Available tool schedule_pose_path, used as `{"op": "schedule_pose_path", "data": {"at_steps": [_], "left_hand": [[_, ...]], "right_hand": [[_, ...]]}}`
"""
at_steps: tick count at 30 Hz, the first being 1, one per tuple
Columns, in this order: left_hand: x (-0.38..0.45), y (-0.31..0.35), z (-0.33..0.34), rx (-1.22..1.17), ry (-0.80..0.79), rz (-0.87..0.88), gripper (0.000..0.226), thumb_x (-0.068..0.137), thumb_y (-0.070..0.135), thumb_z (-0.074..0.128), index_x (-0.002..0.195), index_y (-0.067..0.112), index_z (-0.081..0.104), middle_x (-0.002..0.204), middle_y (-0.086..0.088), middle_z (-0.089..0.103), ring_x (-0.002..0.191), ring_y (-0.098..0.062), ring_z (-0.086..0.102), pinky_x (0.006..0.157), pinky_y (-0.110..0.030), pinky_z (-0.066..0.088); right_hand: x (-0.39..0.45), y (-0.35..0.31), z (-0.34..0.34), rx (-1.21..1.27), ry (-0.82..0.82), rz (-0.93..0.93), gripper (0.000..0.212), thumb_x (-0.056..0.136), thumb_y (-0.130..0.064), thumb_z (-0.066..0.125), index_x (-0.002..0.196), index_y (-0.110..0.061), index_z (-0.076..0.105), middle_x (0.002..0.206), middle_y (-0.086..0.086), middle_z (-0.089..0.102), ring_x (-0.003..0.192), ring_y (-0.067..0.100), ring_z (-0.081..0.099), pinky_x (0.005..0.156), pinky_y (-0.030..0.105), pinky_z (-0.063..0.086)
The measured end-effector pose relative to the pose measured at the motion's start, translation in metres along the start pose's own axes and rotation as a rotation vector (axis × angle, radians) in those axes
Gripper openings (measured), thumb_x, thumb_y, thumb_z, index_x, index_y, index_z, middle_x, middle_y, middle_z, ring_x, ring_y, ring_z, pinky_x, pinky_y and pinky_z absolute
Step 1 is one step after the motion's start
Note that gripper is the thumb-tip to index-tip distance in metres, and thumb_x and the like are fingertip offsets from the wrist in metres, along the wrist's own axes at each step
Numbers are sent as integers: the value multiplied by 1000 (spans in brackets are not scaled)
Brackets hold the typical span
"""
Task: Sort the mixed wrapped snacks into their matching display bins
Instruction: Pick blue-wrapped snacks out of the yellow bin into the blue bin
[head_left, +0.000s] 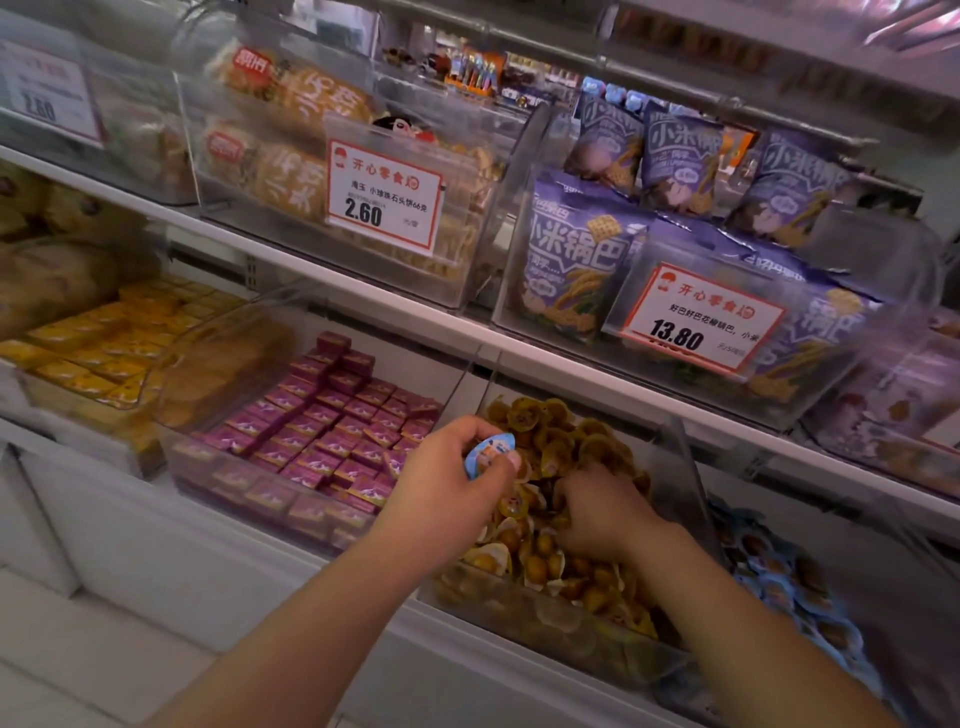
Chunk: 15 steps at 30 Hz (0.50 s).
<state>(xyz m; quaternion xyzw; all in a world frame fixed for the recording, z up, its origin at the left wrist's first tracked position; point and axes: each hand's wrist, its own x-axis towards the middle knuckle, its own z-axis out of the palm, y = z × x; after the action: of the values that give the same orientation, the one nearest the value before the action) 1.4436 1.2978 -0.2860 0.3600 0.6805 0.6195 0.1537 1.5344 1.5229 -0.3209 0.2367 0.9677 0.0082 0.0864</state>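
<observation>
Head view: blue-wrapped snack (488, 453) pinched betw thumb & fingers of left hand (447, 493), held just above the left edge of the clear bin (540, 618) of yellow-wrapped snacks (558, 441). Right hand (597, 512) is down in that same bin, fingers curled & buried among the yellow pieces; can't tell whether it's grasping one. Both forearms come up from the bottom of frame.

Just right of the yellow bin: bin w/ blue-wrapped snacks (779, 577), same blue as the piece in the left hand. Left of the yellow bin: clear bin of small magenta boxes (332, 426), stacked in rows. Further left, yellow boxes (104, 338) in another bin, partly blurred.

Shelf above: purple snack bags (576, 249) in a clear bin w/ price tag (701, 319) reading 13.80; beside it to the left, orange-labelled packs (291, 150) behind a price card (382, 195) reading 2.60. Far upper left, another tag, blurred.
</observation>
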Motion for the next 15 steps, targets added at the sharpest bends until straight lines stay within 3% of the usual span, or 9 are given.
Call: {"op": "schedule_pose_path", "data": {"at_steps": [3,5,8,11,13,15], "left_hand": [[1,0,0,-2,-5,0,6,91,36,66,94,31,64,71,10,62,56,-1,60,48,-16,44],[0,0,0,2,-12,-2,6,91,35,66,95,31,63,73,10,62,57,0,61,48,-14,43],[-2,0,-1,4,-16,-18,6,92,35,65,96,31,63,76,7,63,57,-3,61,50,-17,46],[-1,2,-2,3,-43,-38,7,95,32,61,101,30,62,77,3,64,55,-10,63,48,-22,48],[-2,1,1,29,-73,-39,10,97,31,58,106,29,61,80,2,65,53,-12,65,47,-22,49],[-2,-1,7,40,-101,-56,14,98,31,55,112,31,59,83,4,63,53,-10,65,49,-21,50]], "right_hand": [[0,4,-1,-65,-104,66,51,73,-72,54,108,-35,63,118,-1,58,119,26,48,104,46,39],[1,-1,-2,-84,-128,92,46,76,-66,57,108,-33,62,123,2,56,121,29,47,106,48,37],[-3,-12,-5,26,-109,67,27,75,-56,64,85,-32,57,109,2,58,105,25,54,93,43,47],[-16,-15,-14,384,-90,-1,20,70,-46,71,79,-28,68,84,-7,67,79,10,65,72,36,58],[-30,-15,-21,629,-27,-74,13,73,-46,74,82,-37,70,79,-12,70,75,2,66,64,21,53],[-44,-14,-24,763,91,-102,8,81,-41,74,88,-41,71,83,-17,72,79,-2,67,66,13,48]]}}
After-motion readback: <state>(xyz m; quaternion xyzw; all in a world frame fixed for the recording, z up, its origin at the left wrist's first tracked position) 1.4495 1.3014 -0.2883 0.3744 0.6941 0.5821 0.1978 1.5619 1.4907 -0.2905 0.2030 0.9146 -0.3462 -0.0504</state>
